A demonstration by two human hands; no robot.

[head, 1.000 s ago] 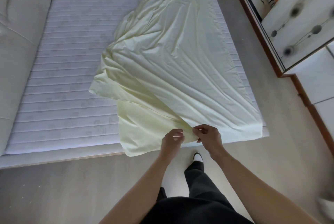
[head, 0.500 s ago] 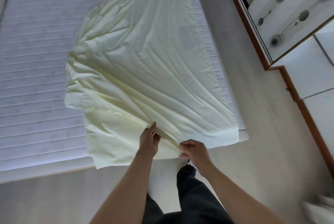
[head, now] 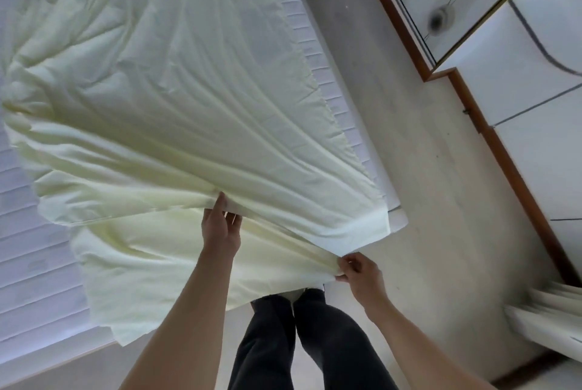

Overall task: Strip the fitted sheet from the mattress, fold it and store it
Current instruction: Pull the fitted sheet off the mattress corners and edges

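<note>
A pale yellow fitted sheet (head: 163, 112) lies folded over and creased on the white quilted mattress (head: 28, 263), covering its right part and hanging over the near edge. My left hand (head: 220, 225) reaches under the upper layer with straight fingers, lifting the fold at the near side. My right hand (head: 359, 271) pinches the sheet's bunched near edge just beyond the mattress's near right corner (head: 395, 219).
A wardrobe (head: 519, 106) with a brown frame and patterned white doors runs along the right. Pale wood floor (head: 425, 200) separates it from the bed. My dark-trousered legs (head: 302, 342) stand against the near edge. A white object (head: 548, 317) sits low right.
My hands have parted: the left slid under the upper layer and raised it, the right drew the edge to the right. The camera moved closer over the bed.
</note>
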